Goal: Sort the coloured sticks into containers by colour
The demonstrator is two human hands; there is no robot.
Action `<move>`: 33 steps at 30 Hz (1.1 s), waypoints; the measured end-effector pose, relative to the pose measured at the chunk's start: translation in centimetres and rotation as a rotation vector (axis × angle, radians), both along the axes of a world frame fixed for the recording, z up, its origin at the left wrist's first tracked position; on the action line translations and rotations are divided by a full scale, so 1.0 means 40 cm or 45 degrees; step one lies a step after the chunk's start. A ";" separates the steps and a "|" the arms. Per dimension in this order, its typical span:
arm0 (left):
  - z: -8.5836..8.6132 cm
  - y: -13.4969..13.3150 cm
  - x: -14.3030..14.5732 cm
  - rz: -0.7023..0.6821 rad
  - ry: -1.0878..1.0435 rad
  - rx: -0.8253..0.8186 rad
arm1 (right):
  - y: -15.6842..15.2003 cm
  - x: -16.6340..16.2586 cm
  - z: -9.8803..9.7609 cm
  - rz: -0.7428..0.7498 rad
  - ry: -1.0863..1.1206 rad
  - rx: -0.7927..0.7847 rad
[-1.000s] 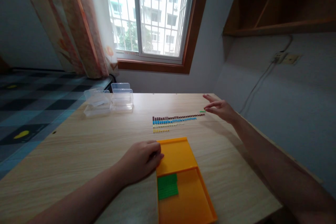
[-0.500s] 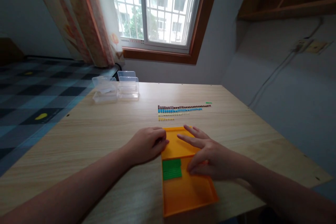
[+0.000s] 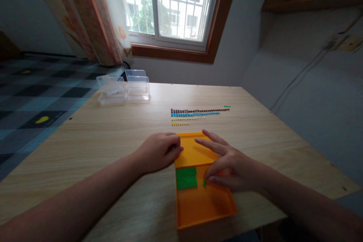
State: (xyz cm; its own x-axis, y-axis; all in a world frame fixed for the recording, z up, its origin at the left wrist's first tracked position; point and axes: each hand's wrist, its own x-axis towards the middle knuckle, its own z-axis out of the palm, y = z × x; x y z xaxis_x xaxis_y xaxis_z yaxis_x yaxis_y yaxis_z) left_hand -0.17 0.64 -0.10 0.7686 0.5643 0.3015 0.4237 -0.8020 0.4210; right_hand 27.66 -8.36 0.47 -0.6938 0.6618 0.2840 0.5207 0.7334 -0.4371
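Observation:
An orange tray (image 3: 204, 204) lies on the wooden table (image 3: 113, 136) in front of me. A block of green pieces (image 3: 186, 177) sits in its lower compartment, against the left wall. My left hand (image 3: 159, 151) rests loosely curled on the tray's upper left edge. My right hand (image 3: 229, 164) is over the tray, thumb and forefinger pinched on a small green piece (image 3: 204, 183) beside the block, the other fingers stretched out. Rows of small dark red, blue, pale and yellow pieces (image 3: 195, 114) lie farther back, with a few green ones (image 3: 227, 106) at the right end.
Two clear plastic boxes (image 3: 123, 89) stand at the table's far left corner. A window (image 3: 170, 3) and a curtain (image 3: 85, 15) are behind the table. A wall with a cable and socket (image 3: 344, 41) runs along the right, and a checked floor lies to the left.
My right hand came back from the far green pieces to the tray and now pinches one green piece beside the block. The left hand has stayed on the tray's edge.

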 end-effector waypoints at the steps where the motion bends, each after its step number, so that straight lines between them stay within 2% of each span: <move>1: 0.001 -0.001 0.000 0.001 0.002 -0.001 | -0.001 0.003 0.002 0.026 0.003 0.024; 7: 0.003 0.000 0.001 -0.002 0.013 -0.006 | -0.009 -0.004 0.009 0.130 -0.132 0.080; 33: 0.001 -0.001 0.000 -0.017 0.017 0.018 | -0.012 -0.007 0.006 0.115 -0.229 0.058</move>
State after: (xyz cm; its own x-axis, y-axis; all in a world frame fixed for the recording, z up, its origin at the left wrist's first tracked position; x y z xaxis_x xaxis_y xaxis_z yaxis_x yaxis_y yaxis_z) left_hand -0.19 0.61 -0.04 0.7801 0.5496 0.2990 0.4184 -0.8135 0.4038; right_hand 27.37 -8.83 0.70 -0.7922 0.5837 0.1780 0.5184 0.7976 -0.3083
